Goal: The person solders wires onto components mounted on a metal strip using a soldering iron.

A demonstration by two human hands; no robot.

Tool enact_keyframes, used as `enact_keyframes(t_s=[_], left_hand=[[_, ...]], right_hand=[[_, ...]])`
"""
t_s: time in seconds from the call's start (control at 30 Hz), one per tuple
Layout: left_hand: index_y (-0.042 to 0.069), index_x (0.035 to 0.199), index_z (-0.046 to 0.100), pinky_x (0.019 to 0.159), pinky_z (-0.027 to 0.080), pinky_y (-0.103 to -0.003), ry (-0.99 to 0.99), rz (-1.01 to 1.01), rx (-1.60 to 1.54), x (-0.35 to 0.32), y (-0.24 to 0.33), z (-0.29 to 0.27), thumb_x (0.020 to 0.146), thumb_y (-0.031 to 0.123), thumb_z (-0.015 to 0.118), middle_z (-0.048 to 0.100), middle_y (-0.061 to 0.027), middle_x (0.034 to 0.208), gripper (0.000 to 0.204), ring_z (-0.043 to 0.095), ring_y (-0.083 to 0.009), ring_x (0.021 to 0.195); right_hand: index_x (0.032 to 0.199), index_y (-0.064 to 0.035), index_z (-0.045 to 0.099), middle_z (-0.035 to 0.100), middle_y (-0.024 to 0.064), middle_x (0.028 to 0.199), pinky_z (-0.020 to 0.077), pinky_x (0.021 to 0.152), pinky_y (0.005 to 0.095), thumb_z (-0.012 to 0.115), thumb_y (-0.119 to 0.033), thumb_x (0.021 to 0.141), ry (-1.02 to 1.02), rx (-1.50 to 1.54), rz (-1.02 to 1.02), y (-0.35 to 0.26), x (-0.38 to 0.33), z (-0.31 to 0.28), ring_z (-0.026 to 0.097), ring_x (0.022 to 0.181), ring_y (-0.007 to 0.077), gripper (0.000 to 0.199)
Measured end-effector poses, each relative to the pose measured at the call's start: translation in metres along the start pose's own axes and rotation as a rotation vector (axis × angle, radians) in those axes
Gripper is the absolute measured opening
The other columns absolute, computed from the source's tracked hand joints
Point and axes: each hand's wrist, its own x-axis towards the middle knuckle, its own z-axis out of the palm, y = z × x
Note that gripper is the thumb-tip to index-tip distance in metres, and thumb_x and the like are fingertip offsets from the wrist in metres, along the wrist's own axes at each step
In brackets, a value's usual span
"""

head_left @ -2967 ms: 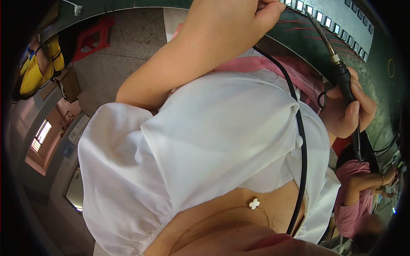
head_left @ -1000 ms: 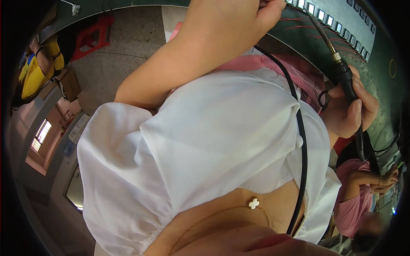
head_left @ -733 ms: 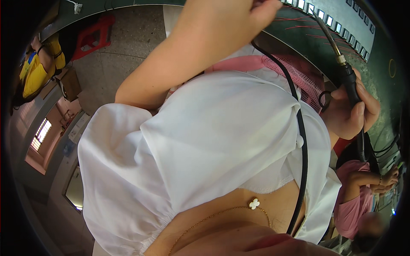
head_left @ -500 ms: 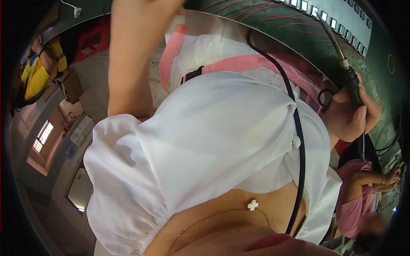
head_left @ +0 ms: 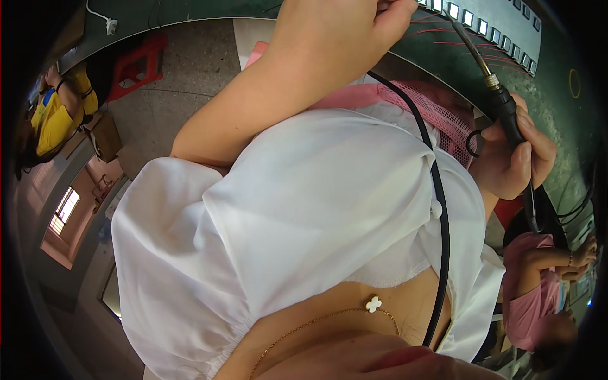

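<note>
A soldering iron (head_left: 503,111) with a black handle is gripped in my right hand (head_left: 519,152). Its metal tip points up and left to a grey strip (head_left: 506,25) set with rows of small white squares. At the top edge, my left hand (head_left: 342,31) reaches across to the near end of that strip, thumb and fingers pinched together. Whatever lies between those fingertips is too small or hidden to make out. Several thin red wires (head_left: 443,43) stick out from the strip's near side, between my two hands.
A green worktop (head_left: 209,9) curves along the top and right. A black cable (head_left: 437,177) runs down over my white top. On the left are a red stool (head_left: 136,66) and a person in yellow (head_left: 60,117); a person in pink (head_left: 529,285) sits at lower right.
My left hand has swung right to the strip, with its fingers pinched there. My right hand and the soldering iron have shifted slightly up and left. The strip appears a little higher.
</note>
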Motion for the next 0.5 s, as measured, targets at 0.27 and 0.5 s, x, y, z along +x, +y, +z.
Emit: enact_keyframes(t_s=[0.27, 0.5], left_hand=[[0.001, 0.068, 0.056, 0.055, 0.043, -0.037, 0.011, 0.044, 0.009, -0.0006, -0.002, -0.0008, 0.077, 0.009, 0.06, 0.056, -0.0146, 0.064, 0.013, 0.055, -0.0308, 0.061], [0.001, 0.067, 0.056, 0.055, 0.043, -0.037, 0.0, 0.074, 0.01, 0.0001, -0.0034, -0.0002, 0.076, 0.009, 0.06, 0.056, -0.0147, 0.064, 0.013, 0.055, -0.0312, 0.062]], right_hand=[[0.092, 0.0067, 0.051, 0.053, 0.0148, 0.057, 0.0444, 0.076, 0.0449, 0.045, -0.012, 0.082, -0.016, -0.022, -0.016, 0.0025, 0.001, 0.0043, 0.052, 0.051, 0.0182, 0.022], [0.092, 0.0071, 0.05, 0.053, 0.0149, 0.057, 0.0443, 0.076, 0.0454, 0.045, -0.011, 0.082, -0.046, -0.052, -0.017, 0.0004, 0.0006, 0.0015, 0.051, 0.051, 0.018, 0.021]])
